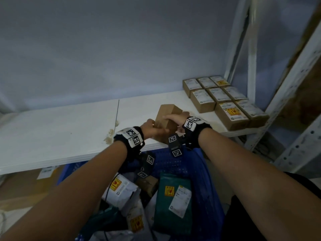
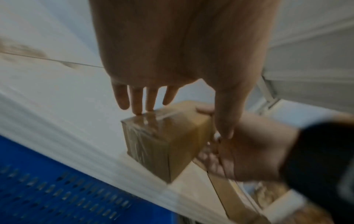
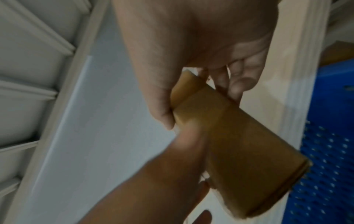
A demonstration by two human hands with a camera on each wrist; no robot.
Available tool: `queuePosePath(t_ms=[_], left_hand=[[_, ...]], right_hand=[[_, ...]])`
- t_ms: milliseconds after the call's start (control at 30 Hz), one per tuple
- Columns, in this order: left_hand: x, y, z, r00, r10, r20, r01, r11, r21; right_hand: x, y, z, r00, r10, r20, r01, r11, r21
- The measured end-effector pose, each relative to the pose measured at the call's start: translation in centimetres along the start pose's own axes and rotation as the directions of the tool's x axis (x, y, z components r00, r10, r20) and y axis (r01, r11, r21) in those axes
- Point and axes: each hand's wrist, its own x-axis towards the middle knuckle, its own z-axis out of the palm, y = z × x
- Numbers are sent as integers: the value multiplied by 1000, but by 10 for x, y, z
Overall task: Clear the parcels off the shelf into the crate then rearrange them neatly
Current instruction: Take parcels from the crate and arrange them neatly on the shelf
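A plain brown cardboard box is tilted just above the front edge of the white shelf, over the blue crate. My right hand grips its upper end, thumb on one face and fingers on the opposite one, as the right wrist view shows on the box. My left hand holds the box's left side. In the left wrist view its fingertips touch the taped face of the box and the thumb lies along the other edge.
Several labelled brown boxes sit in neat rows at the shelf's right end, beside a white metal upright. The crate holds a dark green parcel, white mailers and a small brown box. Cardboard lies under the shelf at the left.
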Motion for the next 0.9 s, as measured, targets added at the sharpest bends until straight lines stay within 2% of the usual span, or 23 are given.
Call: queuePosePath(t_ms=[67,133,200,333,367,433,500,567,700,800,900], left_hand=[[2,15,17,997,33,-64,-23,988,151],[5,26,31,987,47,-152,-14,978,210],[12,27,35,969,10,-248,17,994,109],[23,5,23,955,-104,-277,39,972,-232],[26,-3,19,957,-115,-266,27,949,-315],[26,-15,11,982,-99,-163,2,862,-508],[19,-20,6,999,-11,-42,-20,744,-668],[13,-24,3,997,63,41,-12,671,-742],[7,-28,6,982,147,120,1,627,-779],[6,-27,8,978,148,144,20,625,-780],[9,-28,7,976,147,164,35,629,-776]], right_hand=[[6,-6,0,1000,-25,-11,25,1000,7],[8,-12,7,1000,-3,-26,3,1000,8],[21,-11,13,999,-31,-45,31,1000,2],[2,-12,6,989,-141,-34,144,986,84],[1,-10,2,985,-172,-25,174,978,116],[6,-3,-5,976,-213,-52,218,970,111],[13,6,-12,962,-243,-124,253,965,65],[17,16,-15,968,-231,-96,240,967,84],[17,30,-4,961,-244,130,217,958,188],[15,32,1,958,-256,132,219,944,245],[17,33,0,953,-265,144,229,947,228]])
